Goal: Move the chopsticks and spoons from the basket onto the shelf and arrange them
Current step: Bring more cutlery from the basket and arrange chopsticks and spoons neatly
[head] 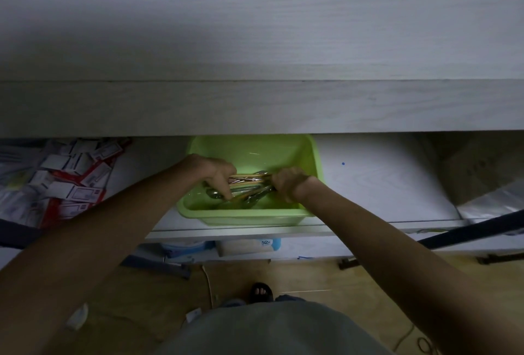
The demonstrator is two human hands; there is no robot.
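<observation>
Low in the centre of the frame, a green basket [249, 217] sits on a white ledge, beneath the pale wooden shelf [261, 108] that spans the picture above it. Both hands are down inside it. The left hand [218, 174] curls its fingers around one end of a bundle of chopsticks [251, 178] and metal spoons [241, 194], and the right hand [287, 181] closes on the other end.

The pieces look light, stiff and smooth, so a loose bundle would likely fan out or slip; squeezing it near both ends seems the safer hold, with the spoons' slick bowls kept pinned.

The light is dim. How many pieces there are cannot be made out, and the fingers hide the bundle's tips. The shelf's front edge cuts off the basket's far rim.
</observation>
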